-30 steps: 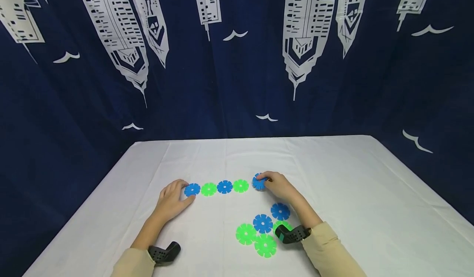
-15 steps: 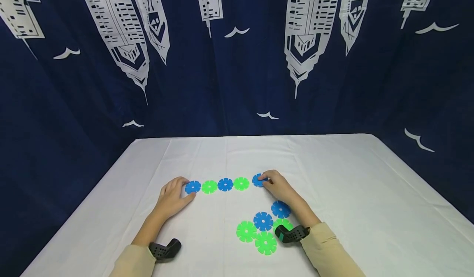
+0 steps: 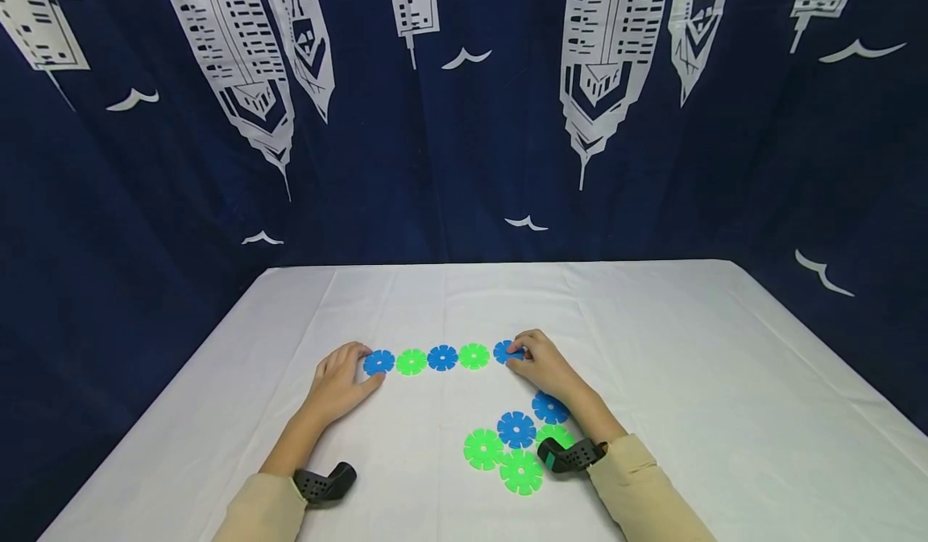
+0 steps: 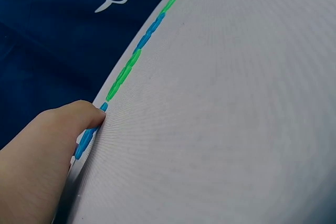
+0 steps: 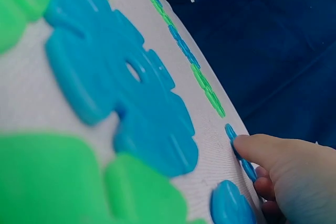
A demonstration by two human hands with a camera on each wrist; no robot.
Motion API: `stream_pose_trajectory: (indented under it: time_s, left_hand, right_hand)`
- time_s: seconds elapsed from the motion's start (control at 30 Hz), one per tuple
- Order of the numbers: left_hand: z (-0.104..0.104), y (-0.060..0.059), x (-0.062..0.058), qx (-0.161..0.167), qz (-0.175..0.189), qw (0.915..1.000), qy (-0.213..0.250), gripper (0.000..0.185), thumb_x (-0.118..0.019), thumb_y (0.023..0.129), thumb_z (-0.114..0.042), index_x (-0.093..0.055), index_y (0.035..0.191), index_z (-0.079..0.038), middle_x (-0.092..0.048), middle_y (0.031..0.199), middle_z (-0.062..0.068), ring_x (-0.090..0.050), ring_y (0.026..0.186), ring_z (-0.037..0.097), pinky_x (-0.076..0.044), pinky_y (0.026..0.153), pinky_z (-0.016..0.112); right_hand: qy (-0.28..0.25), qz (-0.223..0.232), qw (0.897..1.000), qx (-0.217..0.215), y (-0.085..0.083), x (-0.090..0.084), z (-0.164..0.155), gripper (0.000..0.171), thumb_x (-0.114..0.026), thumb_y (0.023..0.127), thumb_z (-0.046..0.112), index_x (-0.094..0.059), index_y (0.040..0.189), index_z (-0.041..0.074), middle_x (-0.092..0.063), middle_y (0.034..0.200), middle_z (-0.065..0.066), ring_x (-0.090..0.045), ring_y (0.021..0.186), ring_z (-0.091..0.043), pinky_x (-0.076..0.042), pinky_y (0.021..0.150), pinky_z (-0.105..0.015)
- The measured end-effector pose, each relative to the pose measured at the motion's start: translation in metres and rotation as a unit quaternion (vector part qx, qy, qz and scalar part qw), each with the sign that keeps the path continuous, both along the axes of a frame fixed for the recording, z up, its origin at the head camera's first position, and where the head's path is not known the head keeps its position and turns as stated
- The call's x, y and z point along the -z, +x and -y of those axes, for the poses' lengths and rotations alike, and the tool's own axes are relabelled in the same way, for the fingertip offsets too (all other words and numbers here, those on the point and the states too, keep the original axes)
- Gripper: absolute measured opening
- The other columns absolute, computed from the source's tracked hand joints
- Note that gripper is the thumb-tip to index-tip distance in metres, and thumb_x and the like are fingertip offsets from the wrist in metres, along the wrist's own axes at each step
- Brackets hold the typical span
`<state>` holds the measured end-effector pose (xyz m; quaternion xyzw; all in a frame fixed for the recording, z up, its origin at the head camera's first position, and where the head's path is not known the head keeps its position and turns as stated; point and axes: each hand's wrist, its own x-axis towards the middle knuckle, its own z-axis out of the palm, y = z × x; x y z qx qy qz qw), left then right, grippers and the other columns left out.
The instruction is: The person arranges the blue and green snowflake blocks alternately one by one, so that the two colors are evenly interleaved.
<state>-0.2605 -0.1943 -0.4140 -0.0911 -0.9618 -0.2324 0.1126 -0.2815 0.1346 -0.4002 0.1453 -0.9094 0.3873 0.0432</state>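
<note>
In the head view, a row of flower-shaped notched plastic discs lies across the white cloth. My left hand [image 3: 339, 385] holds the leftmost blue disc [image 3: 379, 362], thumb at its near edge and fingertips at its far left edge. To its right come a green disc [image 3: 412, 362], a blue disc [image 3: 442, 357] and another green disc [image 3: 474, 356]. At the right end my right hand [image 3: 544, 365] pinches a blue disc [image 3: 505, 353] between thumb and fingers. A small gap parts this disc from the green one, also in the right wrist view, where my thumb [image 5: 257, 148] overlaps it.
Nearer the body lies a loose group: a blue disc [image 3: 516, 430], another blue disc [image 3: 550, 407] beside the right forearm, and green discs [image 3: 520, 472], one partly hidden by the right wrist camera [image 3: 571, 454]. A dark blue printed curtain [image 3: 435, 163] hangs behind the table.
The right hand's blue disc has gone from tilted to flatter on the cloth and slightly closer to the green disc. The left hand keeps its place. The head view has shifted slightly.
</note>
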Motion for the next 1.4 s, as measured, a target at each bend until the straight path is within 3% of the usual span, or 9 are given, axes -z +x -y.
stream_pose_trajectory:
  time_s: [1.4]
  left_hand:
    - [0.0012, 0.0006, 0.0012, -0.004, 0.009, 0.9999, -0.004, 0.049, -0.057, 0.083, -0.034, -0.046, 0.119, -0.003, -0.042, 0.133, 0.017, -0.031, 0.129, 0.034, -0.016, 0.107, 0.054]
  right_hand:
    - [0.011, 0.004, 1.0, -0.003, -0.0003, 0.0037, 0.0006, 0.014, -0.064, 0.083, 0.017, -0.064, 0.095, 0.008, -0.051, 0.114, -0.011, -0.046, 0.088, -0.016, -0.041, 0.078, -0.03]
